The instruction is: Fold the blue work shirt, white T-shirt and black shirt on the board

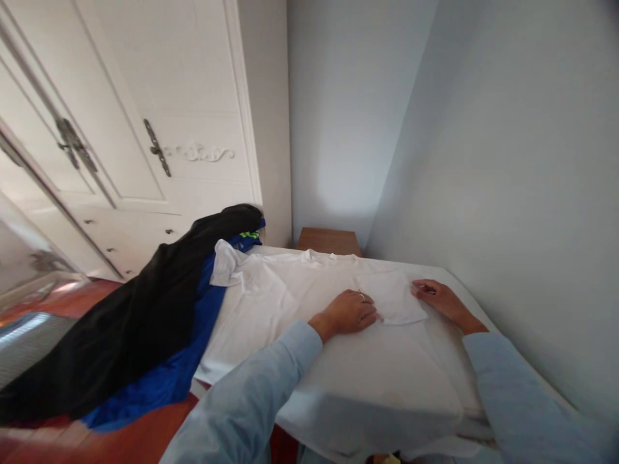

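Note:
A white T-shirt (290, 290) lies spread over a white-covered board, its neckline toward the far edge and one sleeve out to each side. My left hand (349, 312), with a ring on one finger, rests on the shirt by the inner end of the right-side sleeve. Its fingers are curled closed, gathering a bit of cloth at their tips. At the outer edge of that sleeve, my right hand (438, 298) pinches the hem between thumb and fingers. The sleeve lies flat between both hands.
Black and blue clothing (159, 309) hangs over the board's left end. A white wardrobe (193, 84) stands behind it on the left. A small brown wooden piece of furniture (329, 240) sits beyond the board, and a grey wall (522, 161) runs close along the right.

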`<action>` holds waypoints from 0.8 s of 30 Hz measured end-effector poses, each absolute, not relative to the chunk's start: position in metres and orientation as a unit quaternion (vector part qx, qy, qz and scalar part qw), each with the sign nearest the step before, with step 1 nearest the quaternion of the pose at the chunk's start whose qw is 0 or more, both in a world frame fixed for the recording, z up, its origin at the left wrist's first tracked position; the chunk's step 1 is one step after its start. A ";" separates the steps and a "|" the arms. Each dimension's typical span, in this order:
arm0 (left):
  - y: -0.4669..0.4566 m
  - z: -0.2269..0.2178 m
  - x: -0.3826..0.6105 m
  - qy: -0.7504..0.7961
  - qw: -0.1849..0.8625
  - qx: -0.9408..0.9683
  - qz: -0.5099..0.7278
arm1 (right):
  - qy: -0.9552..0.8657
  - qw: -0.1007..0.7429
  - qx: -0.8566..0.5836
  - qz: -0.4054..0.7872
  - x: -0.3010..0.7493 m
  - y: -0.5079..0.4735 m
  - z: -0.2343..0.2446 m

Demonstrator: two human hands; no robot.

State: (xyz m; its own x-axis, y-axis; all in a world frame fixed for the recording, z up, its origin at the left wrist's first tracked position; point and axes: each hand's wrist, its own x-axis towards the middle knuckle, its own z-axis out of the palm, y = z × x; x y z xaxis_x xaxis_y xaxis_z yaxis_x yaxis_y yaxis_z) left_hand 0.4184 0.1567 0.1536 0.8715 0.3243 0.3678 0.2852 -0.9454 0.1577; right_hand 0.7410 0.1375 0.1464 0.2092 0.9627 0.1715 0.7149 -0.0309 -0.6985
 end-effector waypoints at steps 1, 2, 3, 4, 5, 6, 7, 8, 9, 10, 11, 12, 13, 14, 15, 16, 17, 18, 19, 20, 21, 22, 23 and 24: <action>0.156 0.155 0.418 0.166 0.039 0.966 0.195 | -0.606 0.347 -0.694 0.174 0.741 0.138 0.147; 0.155 0.157 0.416 0.179 0.026 0.965 0.191 | -0.609 0.348 -0.692 0.171 0.741 0.138 0.148; 0.155 0.160 0.413 0.197 0.013 0.962 0.190 | -0.614 0.348 -0.688 0.168 0.741 0.138 0.148; 0.157 0.164 0.408 0.220 -0.001 0.956 0.192 | -0.619 0.347 -0.685 0.166 0.741 0.138 0.149; 0.160 0.169 0.401 0.248 -0.012 0.949 0.196 | -0.622 0.347 -0.683 0.163 0.741 0.138 0.149; 0.164 0.175 0.391 0.281 -0.022 0.939 0.199 | -0.622 0.347 -0.684 0.160 0.741 0.138 0.149; 0.170 0.183 0.379 0.318 -0.029 0.926 0.201 | -0.620 0.348 -0.685 0.159 0.741 0.139 0.148; 0.177 0.190 0.363 0.359 -0.036 0.912 0.196 | -0.616 0.350 -0.688 0.160 0.741 0.139 0.148; 0.185 0.199 0.345 0.406 -0.042 0.895 0.179 | -0.611 0.353 -0.690 0.163 0.740 0.140 0.148; 0.193 0.206 0.324 0.464 -0.045 0.870 0.157 | -0.605 0.355 -0.693 0.167 0.740 0.141 0.147; 0.202 0.214 0.301 0.533 -0.047 0.834 0.133 | -0.601 0.356 -0.694 0.172 0.740 0.142 0.147; 0.209 0.220 0.278 0.575 -0.056 0.806 0.127 | -0.598 0.358 -0.695 0.176 0.740 0.144 0.146; 0.215 0.225 0.254 0.607 -0.068 0.782 0.125 | -0.594 0.362 -0.696 0.178 0.741 0.145 0.145; 0.220 0.230 0.232 0.639 -0.078 0.755 0.123 | -0.589 0.367 -0.697 0.179 0.741 0.147 0.144; 0.224 0.233 0.210 0.670 -0.086 0.728 0.120 | -0.585 0.375 -0.697 0.178 0.742 0.148 0.142; 0.227 0.235 0.191 0.698 -0.092 0.700 0.119 | -0.583 0.382 -0.695 0.177 0.743 0.150 0.140; 0.229 0.236 0.175 0.723 -0.093 0.674 0.118 | -0.583 0.387 -0.692 0.176 0.744 0.152 0.139; 0.230 0.236 0.161 0.744 -0.091 0.652 0.117 | -0.585 0.389 -0.689 0.175 0.745 0.154 0.137; 0.232 0.235 0.150 0.761 -0.085 0.632 0.117 | -0.589 0.389 -0.687 0.174 0.747 0.156 0.135; 0.233 0.233 0.142 0.775 -0.077 0.616 0.118 | -0.592 0.389 -0.685 0.171 0.747 0.157 0.134; 0.234 0.232 0.136 0.785 -0.066 0.604 0.120 | -0.593 0.388 -0.685 0.169 0.748 0.158 0.133; 0.236 0.230 0.132 0.794 -0.054 0.593 0.123 | -0.594 0.388 -0.685 0.166 0.747 0.157 0.133; 0.237 0.229 0.129 0.801 -0.041 0.584 0.128 | -0.597 0.391 -0.683 0.154 0.746 0.157 0.134; 0.239 0.228 0.128 0.805 -0.029 0.577 0.134 | -0.603 0.396 -0.679 0.137 0.743 0.156 0.136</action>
State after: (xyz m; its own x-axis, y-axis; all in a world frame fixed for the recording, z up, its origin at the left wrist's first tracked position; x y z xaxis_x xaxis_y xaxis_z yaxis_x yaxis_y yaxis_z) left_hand 0.1276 0.2391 0.2281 -0.3332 0.9213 0.2004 0.9366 0.2990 0.1825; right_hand 0.7433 0.1555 0.1355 0.2351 0.9271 0.2919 0.7103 0.0411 -0.7027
